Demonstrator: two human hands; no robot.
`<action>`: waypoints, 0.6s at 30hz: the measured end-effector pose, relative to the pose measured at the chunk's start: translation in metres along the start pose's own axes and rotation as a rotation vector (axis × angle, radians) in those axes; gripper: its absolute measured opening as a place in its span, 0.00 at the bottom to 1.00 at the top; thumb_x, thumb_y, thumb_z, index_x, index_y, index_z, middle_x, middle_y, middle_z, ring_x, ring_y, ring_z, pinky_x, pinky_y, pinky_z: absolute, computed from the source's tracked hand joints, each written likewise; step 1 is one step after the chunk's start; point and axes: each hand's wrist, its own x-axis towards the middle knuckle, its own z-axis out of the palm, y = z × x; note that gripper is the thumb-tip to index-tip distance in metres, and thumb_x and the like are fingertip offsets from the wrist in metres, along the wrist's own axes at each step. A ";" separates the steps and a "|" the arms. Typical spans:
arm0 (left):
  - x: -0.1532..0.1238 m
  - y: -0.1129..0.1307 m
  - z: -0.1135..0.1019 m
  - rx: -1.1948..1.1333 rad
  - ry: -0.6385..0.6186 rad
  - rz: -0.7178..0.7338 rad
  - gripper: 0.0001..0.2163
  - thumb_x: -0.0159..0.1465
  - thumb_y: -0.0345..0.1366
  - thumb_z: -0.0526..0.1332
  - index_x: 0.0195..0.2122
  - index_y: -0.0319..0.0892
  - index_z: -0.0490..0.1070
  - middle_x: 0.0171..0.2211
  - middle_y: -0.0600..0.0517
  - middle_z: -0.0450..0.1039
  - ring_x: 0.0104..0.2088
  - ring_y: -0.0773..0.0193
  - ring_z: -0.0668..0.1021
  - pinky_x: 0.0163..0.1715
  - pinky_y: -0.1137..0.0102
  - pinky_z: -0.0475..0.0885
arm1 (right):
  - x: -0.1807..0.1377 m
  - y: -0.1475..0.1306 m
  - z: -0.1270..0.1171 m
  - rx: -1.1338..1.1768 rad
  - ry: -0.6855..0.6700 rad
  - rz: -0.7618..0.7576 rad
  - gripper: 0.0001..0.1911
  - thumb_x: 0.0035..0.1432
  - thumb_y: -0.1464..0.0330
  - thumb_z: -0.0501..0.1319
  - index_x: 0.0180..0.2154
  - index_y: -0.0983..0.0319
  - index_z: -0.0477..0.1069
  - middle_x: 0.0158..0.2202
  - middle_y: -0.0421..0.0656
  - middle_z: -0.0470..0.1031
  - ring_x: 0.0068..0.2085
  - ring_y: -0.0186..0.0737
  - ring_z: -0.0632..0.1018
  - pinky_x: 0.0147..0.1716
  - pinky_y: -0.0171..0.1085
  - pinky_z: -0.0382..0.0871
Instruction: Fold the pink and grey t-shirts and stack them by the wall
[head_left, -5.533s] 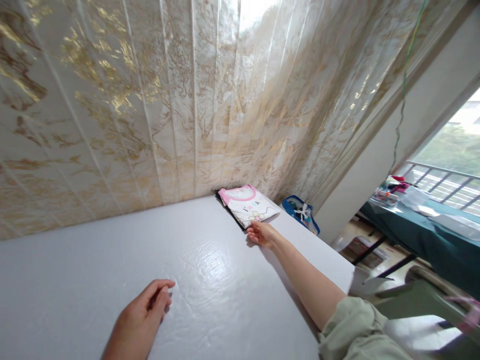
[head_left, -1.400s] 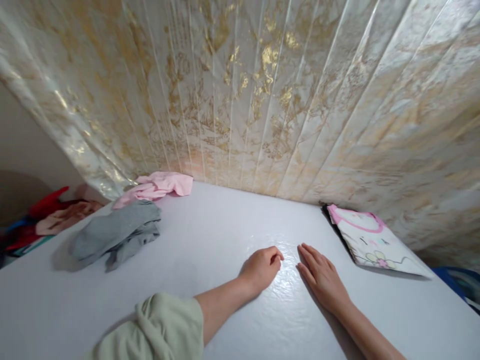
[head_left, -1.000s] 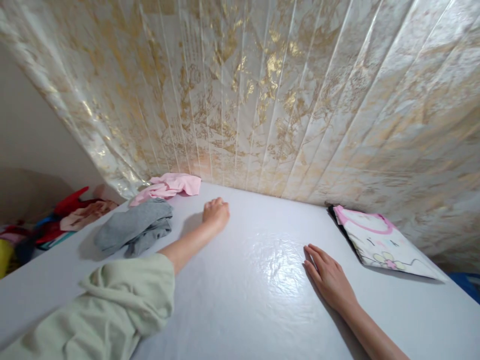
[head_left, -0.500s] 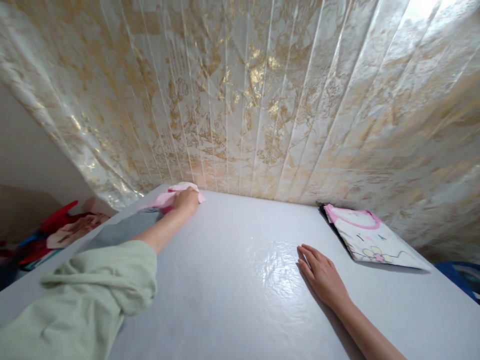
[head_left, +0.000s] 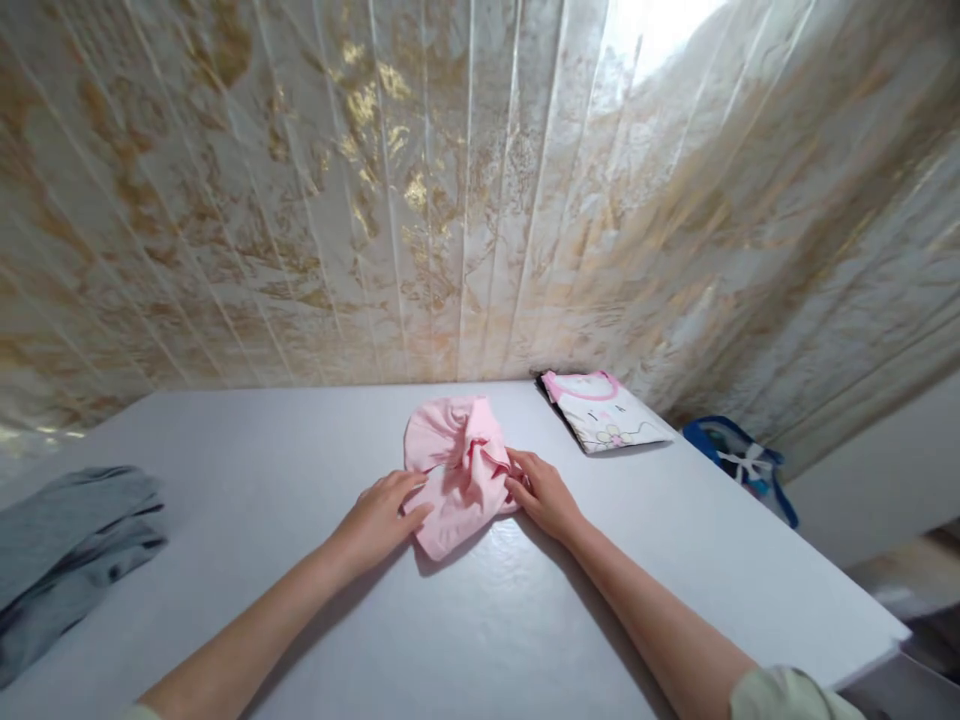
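A crumpled pink garment [head_left: 457,500] lies in a small heap on the white table [head_left: 285,430] in front of me; its kind is hidden by the folds. My left hand [head_left: 386,515] rests against its left edge, thumb and fingers apart on the cloth. At the right edge, my right hand [head_left: 547,490] has a fold of the cloth between thumb and fingers. Beyond that hand, near the back edge, is a folded white shirt [head_left: 611,415] with a pink neckline and a flower print.
Grey clothing [head_left: 75,540] lies rumpled on the table's left side. A patterned gold and silver curtain [head_left: 420,200] hangs behind the back edge. Past the right edge sits a blue-trimmed bag [head_left: 742,465] with a white tie.
The pink garment has come from the far left corner to the table's middle with my left hand. My right hand has moved onto its right side. The view has turned right.
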 end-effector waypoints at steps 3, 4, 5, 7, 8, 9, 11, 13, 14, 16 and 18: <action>-0.004 0.013 0.016 0.032 -0.005 0.044 0.16 0.60 0.42 0.59 0.48 0.47 0.73 0.49 0.46 0.73 0.51 0.53 0.74 0.53 0.59 0.65 | 0.000 0.000 0.000 0.038 0.020 -0.012 0.16 0.61 0.67 0.57 0.50 0.59 0.68 0.49 0.46 0.74 0.48 0.45 0.73 0.50 0.42 0.64; -0.005 0.019 0.020 0.049 0.003 0.055 0.14 0.59 0.40 0.59 0.45 0.46 0.74 0.46 0.47 0.74 0.49 0.53 0.74 0.51 0.60 0.66 | -0.001 0.000 0.000 0.047 0.025 -0.010 0.12 0.61 0.68 0.57 0.47 0.59 0.69 0.46 0.45 0.74 0.46 0.44 0.74 0.49 0.40 0.65; -0.006 0.025 0.023 0.064 0.016 0.061 0.10 0.60 0.38 0.58 0.41 0.46 0.74 0.43 0.47 0.74 0.47 0.53 0.75 0.48 0.61 0.67 | -0.001 -0.001 0.000 0.052 0.030 -0.007 0.10 0.61 0.68 0.56 0.44 0.59 0.70 0.44 0.44 0.75 0.44 0.42 0.74 0.47 0.39 0.65; -0.005 0.031 0.027 0.083 0.047 0.066 0.07 0.60 0.34 0.54 0.33 0.45 0.72 0.37 0.48 0.73 0.43 0.55 0.75 0.43 0.64 0.68 | -0.001 -0.001 0.000 0.085 0.046 0.009 0.08 0.62 0.67 0.55 0.41 0.59 0.70 0.41 0.43 0.74 0.40 0.40 0.74 0.43 0.37 0.67; -0.005 0.032 0.028 0.087 0.059 0.067 0.07 0.61 0.33 0.52 0.31 0.45 0.70 0.35 0.49 0.72 0.41 0.55 0.75 0.42 0.65 0.68 | -0.001 -0.001 0.000 0.116 0.060 0.026 0.08 0.62 0.67 0.54 0.39 0.59 0.71 0.40 0.43 0.74 0.39 0.40 0.74 0.41 0.37 0.67; -0.004 0.030 0.027 0.087 0.069 0.067 0.08 0.61 0.32 0.51 0.29 0.45 0.68 0.34 0.50 0.71 0.40 0.56 0.74 0.40 0.65 0.67 | -0.001 -0.001 0.000 0.156 0.080 0.049 0.08 0.62 0.66 0.54 0.38 0.59 0.71 0.39 0.43 0.74 0.38 0.39 0.74 0.40 0.37 0.67; -0.006 0.021 0.020 0.087 0.084 0.049 0.07 0.60 0.31 0.49 0.28 0.46 0.65 0.32 0.51 0.71 0.38 0.57 0.75 0.39 0.67 0.67 | 0.000 0.003 -0.001 0.264 0.136 0.117 0.09 0.61 0.64 0.54 0.35 0.59 0.70 0.36 0.42 0.73 0.36 0.39 0.73 0.39 0.36 0.67; -0.011 0.006 0.007 0.104 0.110 -0.011 0.05 0.58 0.32 0.50 0.27 0.46 0.62 0.30 0.52 0.70 0.35 0.58 0.75 0.36 0.68 0.66 | 0.001 0.009 -0.003 0.390 0.222 0.199 0.10 0.60 0.61 0.55 0.32 0.59 0.69 0.31 0.40 0.71 0.33 0.38 0.72 0.36 0.36 0.67; -0.015 -0.003 -0.002 0.120 0.125 -0.053 0.04 0.57 0.33 0.50 0.27 0.47 0.61 0.29 0.53 0.70 0.33 0.59 0.75 0.34 0.69 0.66 | 0.002 0.013 -0.004 0.468 0.276 0.247 0.11 0.59 0.60 0.56 0.30 0.59 0.68 0.28 0.39 0.69 0.32 0.37 0.71 0.34 0.35 0.66; -0.026 -0.022 -0.021 0.172 0.159 -0.150 0.03 0.56 0.36 0.51 0.25 0.47 0.60 0.26 0.53 0.69 0.30 0.59 0.74 0.31 0.69 0.65 | 0.004 0.019 -0.007 0.666 0.378 0.359 0.13 0.55 0.57 0.59 0.28 0.59 0.65 0.26 0.37 0.66 0.30 0.36 0.69 0.31 0.34 0.66; -0.040 -0.040 -0.041 0.210 0.190 -0.235 0.04 0.54 0.39 0.51 0.24 0.48 0.59 0.24 0.53 0.69 0.28 0.59 0.74 0.29 0.68 0.65 | 0.005 0.019 -0.010 0.864 0.423 0.461 0.15 0.50 0.56 0.63 0.27 0.59 0.64 0.25 0.35 0.64 0.28 0.34 0.67 0.28 0.33 0.65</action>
